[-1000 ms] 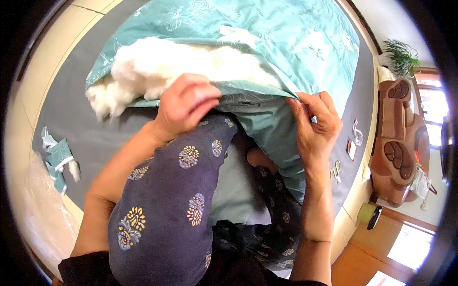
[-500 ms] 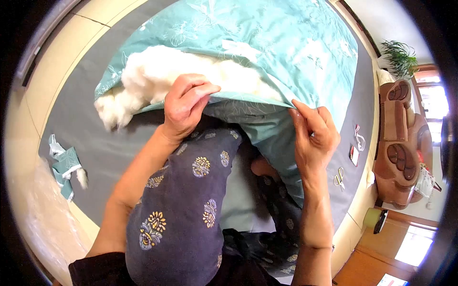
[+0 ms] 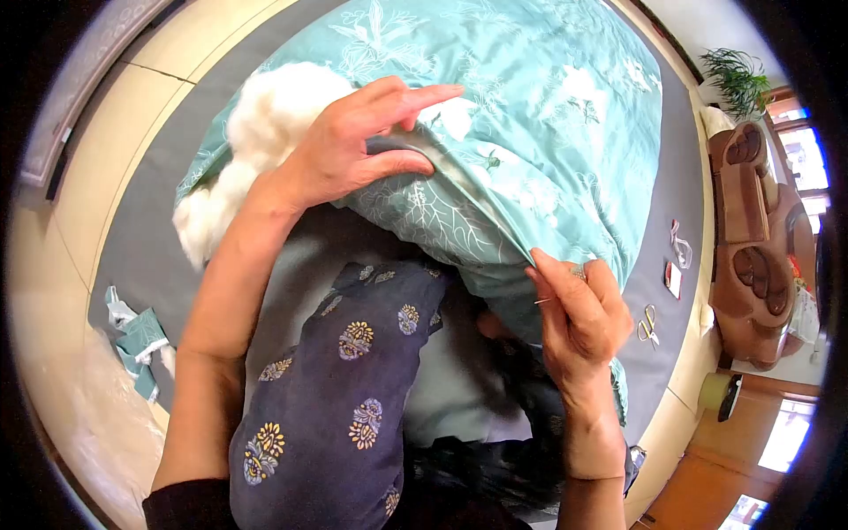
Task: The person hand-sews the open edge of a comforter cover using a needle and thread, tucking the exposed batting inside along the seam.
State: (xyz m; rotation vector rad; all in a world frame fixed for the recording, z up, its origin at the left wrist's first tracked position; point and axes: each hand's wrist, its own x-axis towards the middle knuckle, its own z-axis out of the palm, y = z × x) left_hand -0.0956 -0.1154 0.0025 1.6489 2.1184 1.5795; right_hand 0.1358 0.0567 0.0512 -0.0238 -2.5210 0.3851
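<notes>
A teal fabric cover (image 3: 530, 97) with white leaf and flower prints lies spread before me, its edge parted in a long opening. White fluffy filling (image 3: 283, 102) bulges out at the left end of that opening. Over the opening is my left hand (image 3: 362, 132), thumb and forefinger apart, with the thumb near the lower edge. My right hand (image 3: 579, 314) pinches the fabric edges together at the opening's right end. A thin needle (image 3: 541, 301) sticks out between its thumb and fingers.
Scissors (image 3: 648, 327), a small red-and-white packet (image 3: 673, 278) and a clear plastic piece lie on the grey mat (image 3: 300, 265) at right. Teal scraps (image 3: 137, 340) and clear plastic sheeting (image 3: 106, 415) are at left. My patterned trouser leg (image 3: 327, 406) is below; a brown sofa (image 3: 751, 247) stands beyond.
My left hand has let go of the fabric edge, moved up and spread its fingers. My right hand has shifted slightly down, still pinching the edge. The opening looks narrower on the right.
</notes>
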